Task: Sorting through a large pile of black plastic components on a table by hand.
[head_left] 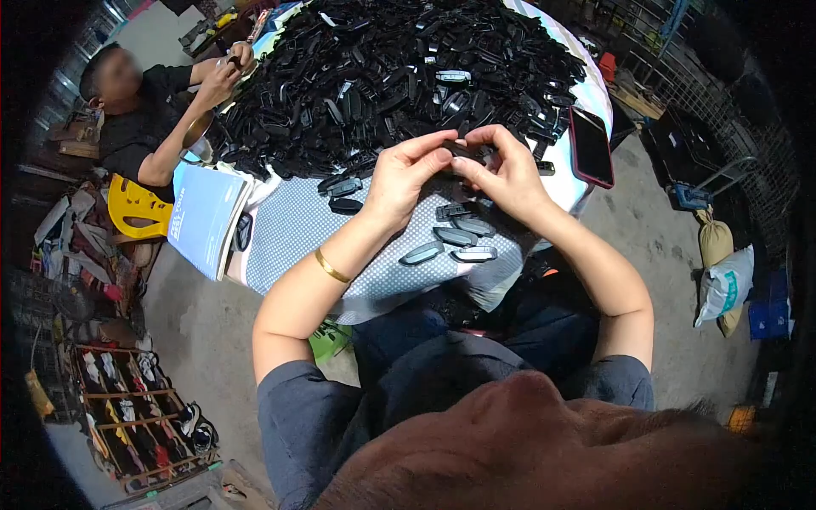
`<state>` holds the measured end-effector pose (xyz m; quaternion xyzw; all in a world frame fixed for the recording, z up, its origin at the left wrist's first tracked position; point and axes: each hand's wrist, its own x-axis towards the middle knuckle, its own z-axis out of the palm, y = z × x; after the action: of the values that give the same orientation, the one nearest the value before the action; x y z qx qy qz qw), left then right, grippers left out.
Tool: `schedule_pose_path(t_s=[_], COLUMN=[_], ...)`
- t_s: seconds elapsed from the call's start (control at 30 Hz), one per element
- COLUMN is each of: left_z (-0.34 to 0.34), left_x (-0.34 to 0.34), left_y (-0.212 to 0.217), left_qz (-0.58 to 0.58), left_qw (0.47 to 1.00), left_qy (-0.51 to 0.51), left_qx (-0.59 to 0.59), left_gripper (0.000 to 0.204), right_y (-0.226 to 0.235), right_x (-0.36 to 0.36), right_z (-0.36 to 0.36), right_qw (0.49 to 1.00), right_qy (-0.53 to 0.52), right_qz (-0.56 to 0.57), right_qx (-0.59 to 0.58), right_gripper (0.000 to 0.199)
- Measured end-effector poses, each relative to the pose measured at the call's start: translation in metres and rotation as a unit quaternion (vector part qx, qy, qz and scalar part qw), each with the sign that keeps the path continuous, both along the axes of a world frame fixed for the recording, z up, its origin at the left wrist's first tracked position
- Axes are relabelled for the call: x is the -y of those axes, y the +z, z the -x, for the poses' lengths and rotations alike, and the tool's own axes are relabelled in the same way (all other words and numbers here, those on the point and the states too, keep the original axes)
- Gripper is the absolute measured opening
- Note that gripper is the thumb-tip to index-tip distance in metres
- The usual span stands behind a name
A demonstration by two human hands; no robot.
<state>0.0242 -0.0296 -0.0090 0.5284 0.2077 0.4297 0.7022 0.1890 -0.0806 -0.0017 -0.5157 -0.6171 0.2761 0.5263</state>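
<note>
My left hand [399,180] and my right hand [507,177] meet over the near side of the table. Thumbs and fingertips of both pinch a small black plastic piece [466,151], which the fingers partly cover. Below them, several loose oval black pieces with shiny grey faces, among them a near one [422,252], lie on the dotted cloth [314,229]. Just beyond my fingers rises a large heap of similar black pieces [365,76]. A few more [344,187] lie left of my left wrist.
At the table's right edge lies a phone [591,146] in a red case. A blue booklet [204,217] sits at the left edge, near a yellow plastic stool [136,208]. Another person [136,110] works at the far left. A shoe rack [140,416] and sacks [725,285] stand on the floor.
</note>
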Motion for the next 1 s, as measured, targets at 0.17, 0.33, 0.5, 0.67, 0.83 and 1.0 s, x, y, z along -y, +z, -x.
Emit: schedule_pose_path(t_s=[0.17,0.33,0.5,0.67,0.83,1.0], left_z=[0.004,0.009,0.012,0.004,0.003,0.008], left_x=[0.001,0.003,0.002,0.002,0.013,0.024], left_y=[0.011,0.017,0.018,0.019,0.019,0.026], left_qz=[-0.045,-0.201,-0.270,-0.171,-0.165,-0.316], left_qw=[0.999,0.978,0.955,0.979,0.986,0.940], left_qy=[-0.005,0.011,0.040,-0.011,-0.018,0.096], left_qx=[-0.021,-0.058,-0.117,-0.106,-0.032,-0.086], left_gripper=[0.024,0.022,0.020,0.028,0.033,0.019], right_y=[-0.001,0.009,0.001,0.001,-0.009,0.002], right_x=[0.000,0.012,0.013,0.012,0.005,0.009], right_z=[-0.012,-0.006,0.001,0.012,0.019,0.014], right_qw=[0.990,0.975,0.976,0.995,0.978,0.972], right_qy=[0.130,0.091,0.053,0.096,0.151,0.169], right_qz=[-0.014,-0.083,-0.142,0.027,0.049,-0.001], right_qx=[0.054,0.183,0.155,-0.015,-0.136,-0.166], right_gripper=[0.036,0.021,0.022,0.021,0.032,0.084])
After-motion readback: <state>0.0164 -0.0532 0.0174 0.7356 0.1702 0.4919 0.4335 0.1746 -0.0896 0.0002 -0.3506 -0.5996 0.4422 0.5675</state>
